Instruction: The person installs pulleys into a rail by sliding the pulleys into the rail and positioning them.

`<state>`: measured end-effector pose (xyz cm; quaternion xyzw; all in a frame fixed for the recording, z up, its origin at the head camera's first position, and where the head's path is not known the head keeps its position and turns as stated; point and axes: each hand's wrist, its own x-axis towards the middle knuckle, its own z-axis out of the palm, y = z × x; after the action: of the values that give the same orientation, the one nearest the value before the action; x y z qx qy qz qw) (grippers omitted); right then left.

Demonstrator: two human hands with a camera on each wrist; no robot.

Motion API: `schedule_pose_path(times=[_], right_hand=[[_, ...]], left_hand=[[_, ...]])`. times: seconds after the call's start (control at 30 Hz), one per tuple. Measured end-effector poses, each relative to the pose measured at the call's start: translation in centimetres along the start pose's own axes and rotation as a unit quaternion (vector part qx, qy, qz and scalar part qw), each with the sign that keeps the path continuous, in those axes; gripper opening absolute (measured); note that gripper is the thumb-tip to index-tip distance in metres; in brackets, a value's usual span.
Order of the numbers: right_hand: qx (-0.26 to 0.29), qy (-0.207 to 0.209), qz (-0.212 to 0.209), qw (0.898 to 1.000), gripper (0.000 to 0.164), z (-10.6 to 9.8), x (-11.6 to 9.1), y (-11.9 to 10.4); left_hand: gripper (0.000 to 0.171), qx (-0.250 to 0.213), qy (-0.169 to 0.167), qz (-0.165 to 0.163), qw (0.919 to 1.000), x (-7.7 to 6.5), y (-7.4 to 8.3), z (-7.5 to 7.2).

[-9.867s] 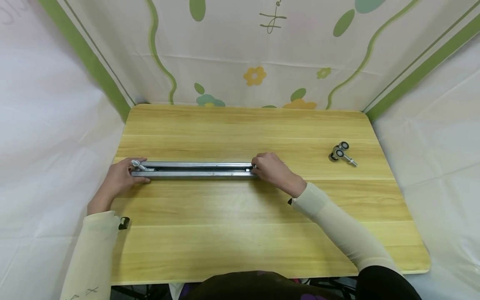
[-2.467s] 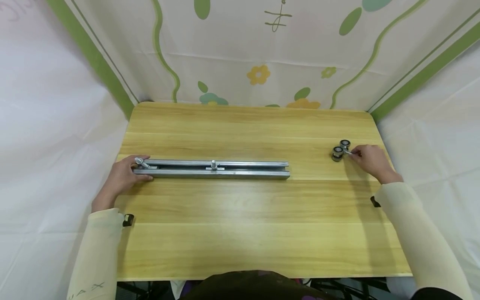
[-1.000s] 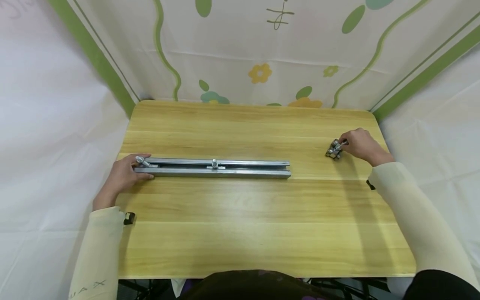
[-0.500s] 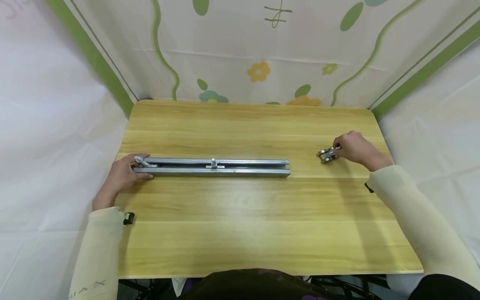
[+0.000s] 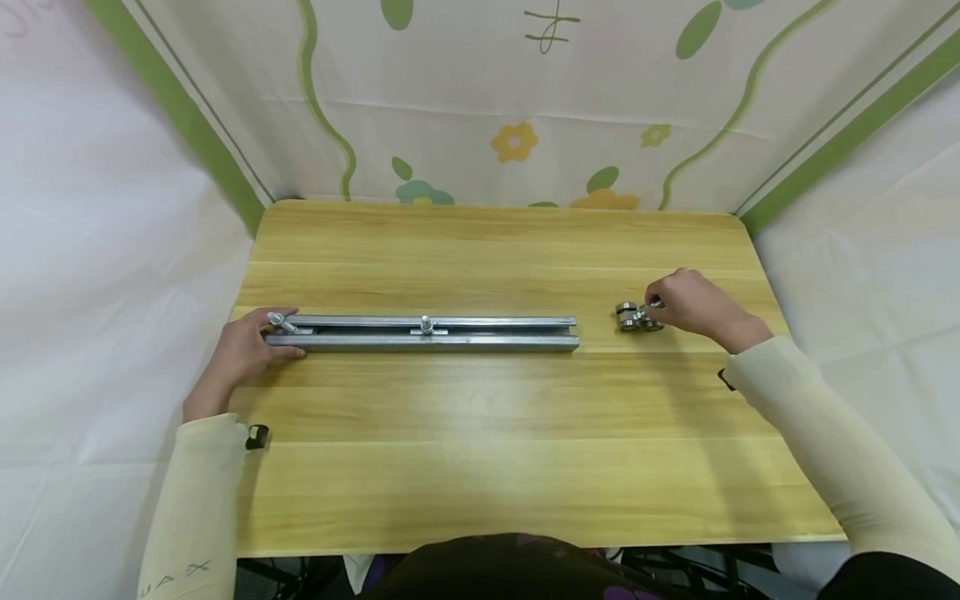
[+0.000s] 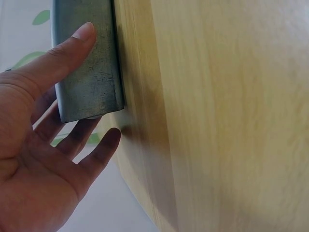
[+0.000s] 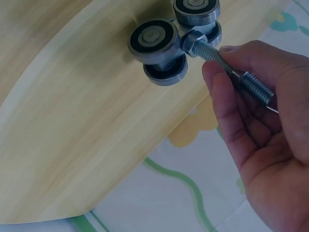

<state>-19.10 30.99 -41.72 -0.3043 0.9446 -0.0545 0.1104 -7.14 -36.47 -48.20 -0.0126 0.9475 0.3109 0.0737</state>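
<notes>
A slotted steel rail (image 5: pixel 495 343) lies lengthwise across the table. My left hand (image 5: pixel 243 350) grips its left end, thumb along the near side; in the left wrist view the thumb lies on the metal wall of the rail (image 6: pixel 91 82). One bolt (image 5: pixel 281 322) leans out of the slot by that hand, and a second bolt (image 5: pixel 427 325) stands upright near the middle. My right hand (image 5: pixel 693 304) pinches the threaded stem of a roller trolley (image 5: pixel 628 317), off the rail's right end. The right wrist view shows the trolley's bearing wheels (image 7: pixel 153 41) and a nut (image 7: pixel 193 41) at the stem's base.
The wooden table (image 5: pixel 480 467) has rounded corners. A white printed cloth (image 5: pixel 450 100) rises behind its back edge, and plain white cloth (image 5: pixel 97 250) hangs at the sides. The person's body is at the front edge.
My right hand took up the trolley by its stem at the right and moved it left toward the rail, turning its wheels leftward. Earlier it was at the rail's right end. The left hand stayed.
</notes>
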Motion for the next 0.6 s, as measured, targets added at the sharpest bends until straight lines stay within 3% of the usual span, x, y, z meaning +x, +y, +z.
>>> schedule_pose_path(times=[0.3, 0.6], right_hand=[[-0.014, 0.002, -0.023, 1.000, 0.008, 0.1, 0.1, -2.3], [-0.015, 0.008, -0.059, 0.998, 0.014, 0.9, 0.5, -3.9]], left_hand=[[0.075, 0.000, 0.002, 0.007, 1.0000, 0.1, -0.1, 0.1], [0.076, -0.002, -0.013, -0.008, 0.9999, 0.1, 0.1, -0.2]])
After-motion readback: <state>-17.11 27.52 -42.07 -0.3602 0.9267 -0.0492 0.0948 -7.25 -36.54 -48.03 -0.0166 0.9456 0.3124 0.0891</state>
